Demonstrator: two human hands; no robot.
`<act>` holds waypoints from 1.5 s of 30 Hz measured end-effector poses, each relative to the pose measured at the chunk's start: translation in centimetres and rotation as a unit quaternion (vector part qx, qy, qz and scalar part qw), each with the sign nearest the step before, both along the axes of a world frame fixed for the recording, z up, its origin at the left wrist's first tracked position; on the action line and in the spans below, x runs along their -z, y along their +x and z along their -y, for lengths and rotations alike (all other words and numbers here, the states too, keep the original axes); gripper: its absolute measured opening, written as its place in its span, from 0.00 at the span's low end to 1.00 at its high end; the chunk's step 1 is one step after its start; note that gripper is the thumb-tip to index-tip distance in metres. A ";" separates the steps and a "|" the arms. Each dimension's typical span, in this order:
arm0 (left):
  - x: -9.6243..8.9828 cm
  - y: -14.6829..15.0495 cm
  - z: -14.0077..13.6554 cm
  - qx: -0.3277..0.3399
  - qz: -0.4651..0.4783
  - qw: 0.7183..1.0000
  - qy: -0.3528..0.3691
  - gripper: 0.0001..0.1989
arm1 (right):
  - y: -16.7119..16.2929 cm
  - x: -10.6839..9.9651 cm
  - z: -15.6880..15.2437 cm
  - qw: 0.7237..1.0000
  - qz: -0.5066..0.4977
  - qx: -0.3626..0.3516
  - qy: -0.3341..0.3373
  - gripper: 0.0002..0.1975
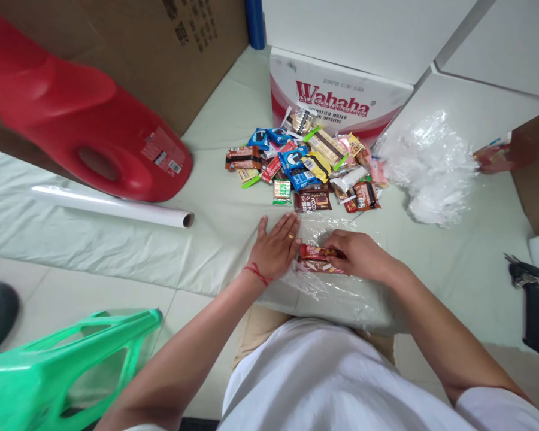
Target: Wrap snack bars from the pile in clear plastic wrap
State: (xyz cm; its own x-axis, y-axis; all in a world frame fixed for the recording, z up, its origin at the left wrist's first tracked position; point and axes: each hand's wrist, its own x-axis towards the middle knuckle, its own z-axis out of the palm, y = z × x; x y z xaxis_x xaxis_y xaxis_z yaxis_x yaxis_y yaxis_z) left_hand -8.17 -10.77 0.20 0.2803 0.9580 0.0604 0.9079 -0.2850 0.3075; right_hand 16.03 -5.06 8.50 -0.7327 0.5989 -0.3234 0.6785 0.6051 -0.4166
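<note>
Two snack bars in red and brown wrappers, a red one (pixel 312 252) and a brown-and-pink one (pixel 320 266), lie side by side on a clear plastic sheet (pixel 335 290). My right hand (pixel 362 254) has its fingers curled down on the right end of the bars, mostly on the red one. My left hand (pixel 273 250) lies flat at the sheet's left edge, fingers stretched out, its thumb near the bars' left end. Just beyond both hands sits a heap of wrapped snacks (pixel 300 170), with a dark cocoa packet (pixel 312 202) at its near edge.
A white-and-red Wahaha carton (pixel 336 96) stands behind the snacks. Crumpled clear plastic (pixel 435 167) lies to the right, with keys (pixel 523 270) farther over. On the left are a white film roll (pixel 112 205), a red jug (pixel 130 137) and a green stool (pixel 72 365).
</note>
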 end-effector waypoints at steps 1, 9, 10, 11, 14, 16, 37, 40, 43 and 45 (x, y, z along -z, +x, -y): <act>0.0 0.0 0.0 0.000 -0.001 1.000 0.002 0.30 | 0.1 0.1 0.2 1.000 -0.001 -0.003 -0.002 0.09; 0.0 0.0 0.0 0.001 -0.010 1.000 0.008 0.29 | -5.6 -2.9 -4.4 0.989 0.063 -0.009 0.130 0.13; 0.0 0.0 0.0 0.000 -0.012 1.000 0.007 0.29 | -7.4 -3.2 -5.7 0.983 0.072 -0.009 0.170 0.14; 0.0 0.0 0.0 0.000 -0.014 1.000 0.006 0.29 | -9.3 -3.3 -7.0 0.976 0.073 -0.016 0.203 0.16; -0.1 0.0 0.0 0.000 -0.018 1.000 -0.001 0.29 | -14.8 -3.0 -10.6 0.965 0.083 -0.057 0.243 0.21; -0.2 0.0 0.0 0.000 -0.015 1.000 -0.005 0.29 | -17.7 -2.6 -12.3 0.962 0.112 -0.078 0.236 0.22; -0.1 0.0 -0.1 -0.002 0.011 1.000 -0.009 0.30 | -16.1 -8.5 -11.5 0.962 -0.016 -0.126 0.242 0.23; -0.1 0.0 -0.1 -0.001 0.012 1.000 -0.005 0.29 | -11.3 -10.9 -9.2 0.983 -0.047 -0.097 0.151 0.20; -0.3 0.0 -0.1 0.001 0.012 1.000 -0.009 0.29 | -6.5 -9.8 -6.5 0.993 0.003 -0.115 0.001 0.12; -0.4 0.0 -0.1 0.001 0.011 1.000 -0.011 0.29 | -4.4 -7.8 -4.2 0.993 0.037 -0.103 -0.039 0.08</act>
